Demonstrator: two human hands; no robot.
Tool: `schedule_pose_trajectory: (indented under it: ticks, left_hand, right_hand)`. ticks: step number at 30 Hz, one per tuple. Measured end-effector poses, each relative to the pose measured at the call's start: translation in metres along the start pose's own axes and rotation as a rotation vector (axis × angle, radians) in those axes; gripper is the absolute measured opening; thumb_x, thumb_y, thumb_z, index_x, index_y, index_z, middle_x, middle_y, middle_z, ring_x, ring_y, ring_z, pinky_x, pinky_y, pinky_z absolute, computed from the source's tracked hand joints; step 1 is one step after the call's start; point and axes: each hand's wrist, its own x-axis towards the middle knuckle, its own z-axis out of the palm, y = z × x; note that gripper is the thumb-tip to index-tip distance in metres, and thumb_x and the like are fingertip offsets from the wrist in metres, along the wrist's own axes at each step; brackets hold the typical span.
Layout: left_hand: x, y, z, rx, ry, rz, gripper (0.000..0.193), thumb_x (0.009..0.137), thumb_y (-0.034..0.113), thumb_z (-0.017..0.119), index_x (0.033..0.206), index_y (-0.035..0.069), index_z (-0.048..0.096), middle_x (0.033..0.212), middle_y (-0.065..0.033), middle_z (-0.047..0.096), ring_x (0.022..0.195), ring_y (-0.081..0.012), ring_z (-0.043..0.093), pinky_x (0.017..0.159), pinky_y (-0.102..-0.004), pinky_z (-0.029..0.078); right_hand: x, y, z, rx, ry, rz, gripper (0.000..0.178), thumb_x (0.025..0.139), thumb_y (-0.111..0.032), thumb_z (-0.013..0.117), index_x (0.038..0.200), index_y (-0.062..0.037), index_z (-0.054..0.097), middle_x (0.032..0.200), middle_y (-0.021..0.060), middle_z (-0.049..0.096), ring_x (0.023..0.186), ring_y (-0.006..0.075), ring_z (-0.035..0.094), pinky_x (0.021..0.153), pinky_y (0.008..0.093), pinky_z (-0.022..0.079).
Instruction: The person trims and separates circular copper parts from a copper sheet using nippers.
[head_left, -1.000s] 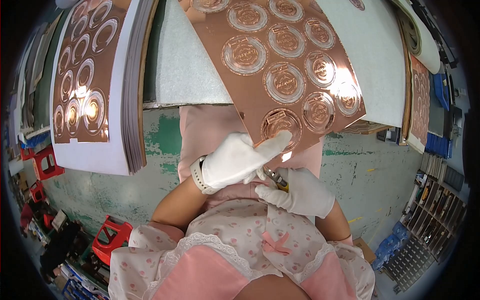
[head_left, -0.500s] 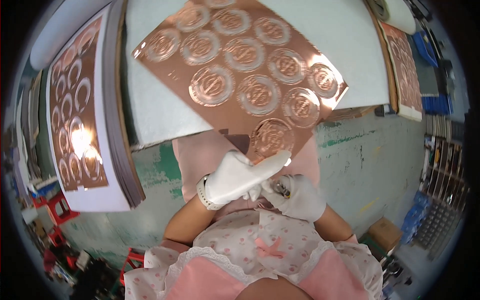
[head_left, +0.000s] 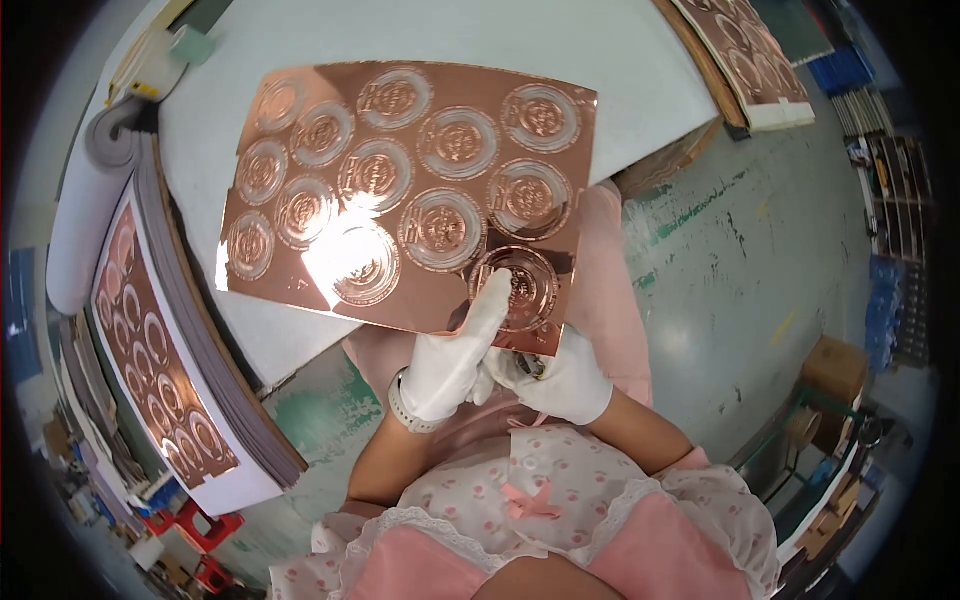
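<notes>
A shiny copper-coloured sheet [head_left: 425, 300], embossed with several round medallion patterns, is held up in front of me over the white table. My left hand [head_left: 450, 365], in a white glove, grips its near edge, with the thumb lying on the nearest medallion. My gloved right hand [head_left: 575, 385] is closed at the sheet's near right corner, partly below it. Between its fingers shows a small dark metal tool [head_left: 532, 367], whose kind I cannot make out. The sheet's corner covers part of that hand and tool.
A white-topped table [head_left: 440, 30] lies ahead. At left, a thick layered stack [head_left: 215, 300] has another embossed copper sheet [head_left: 160, 370] beside it. More embossed sheets [head_left: 745, 50] lie at far right. Red stools [head_left: 208, 527] stand lower left, a cardboard box [head_left: 835, 368] at right.
The copper sheet has turned counterclockwise, so its right corner has come close to my right hand. My left thumb now points up the sheet. The whole view has shifted.
</notes>
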Motion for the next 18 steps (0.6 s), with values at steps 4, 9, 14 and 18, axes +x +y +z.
schedule_pose_trajectory:
  ticks: [4, 9, 14, 18]
  left_hand:
    - [0.003, -0.008, -0.011, 0.052, -0.149, 0.125, 0.042, 0.087, 0.001, 0.043, 0.128, 0.008, 0.041, 0.067, -0.0017, 0.056, 0.037, -0.0057, 0.043, 0.029, -0.0203, 0.028]
    - [0.018, -0.008, -0.001, 0.664, -0.188, 0.601, 0.055, 0.085, -0.003, 0.034, 0.137, 0.009, 0.024, 0.065, -0.0033, 0.057, 0.036, -0.0067, 0.042, 0.034, -0.0181, 0.035]
    - [0.029, -0.004, 0.006, 0.404, -0.202, 0.353, 0.046, 0.090, 0.007, 0.034, 0.136, 0.012, 0.030, 0.064, -0.0074, 0.060, 0.038, -0.0068, 0.044, 0.036, -0.0183, 0.038]
    - [-0.002, 0.046, 0.032, 0.369, -0.220, -0.271, 0.030, 0.092, 0.024, 0.040, 0.110, 0.008, 0.059, 0.061, -0.0066, 0.058, 0.042, -0.0087, 0.052, 0.038, -0.0192, 0.043]
  right_hand:
    - [0.000, 0.003, -0.015, -0.103, 0.122, 0.065, 0.018, 0.068, -0.017, 0.067, 0.069, -0.0054, 0.053, 0.066, 0.0110, 0.055, 0.061, 0.0296, 0.056, 0.054, 0.0371, 0.045]
    - [0.020, 0.007, -0.024, -0.076, 0.330, 0.248, 0.019, 0.071, -0.013, 0.067, 0.066, -0.0015, 0.053, 0.061, 0.0138, 0.055, 0.053, 0.0285, 0.055, 0.050, 0.0341, 0.044]
    - [0.035, 0.010, -0.029, 0.085, 0.375, 0.270, 0.019, 0.075, -0.014, 0.064, 0.067, -0.0001, 0.056, 0.058, 0.0147, 0.055, 0.050, 0.0253, 0.056, 0.048, 0.0313, 0.044]
    - [0.041, 0.031, -0.027, 0.172, 0.408, 0.246, 0.021, 0.076, -0.015, 0.064, 0.064, -0.0010, 0.054, 0.055, 0.0153, 0.053, 0.048, 0.0280, 0.054, 0.046, 0.0329, 0.042]
